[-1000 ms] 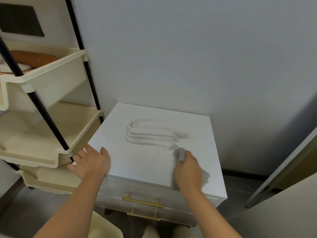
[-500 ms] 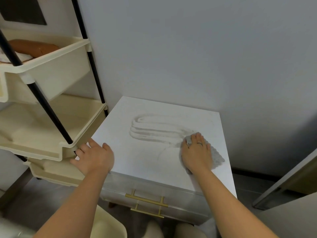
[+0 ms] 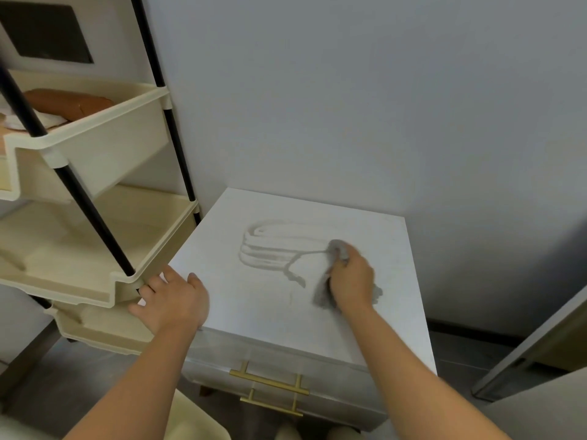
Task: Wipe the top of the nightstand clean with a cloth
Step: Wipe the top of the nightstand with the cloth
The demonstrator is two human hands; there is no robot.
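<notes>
The white nightstand (image 3: 254,306) stands against the wall, its top marked with greyish curved smear streaks (image 3: 270,249) left of centre. My right hand (image 3: 351,277) presses a grey cloth (image 3: 320,296) flat on the right half of the top, at the right end of the streaks; cloth edges stick out in front of the fingers and behind the wrist. My left hand (image 3: 173,300) rests palm down on the front left corner of the top, fingers spread, holding nothing.
A cream tiered shelf cart (image 3: 104,236) with black poles stands close against the nightstand's left side; a brown object (image 3: 68,101) lies in its upper tray. Gold drawer handles (image 3: 270,382) face me. A door edge (image 3: 536,344) is at the right.
My right hand has slid the cloth from the front right edge up and back into the middle right of the top, dragging a thin smear line. My left hand stays on the corner.
</notes>
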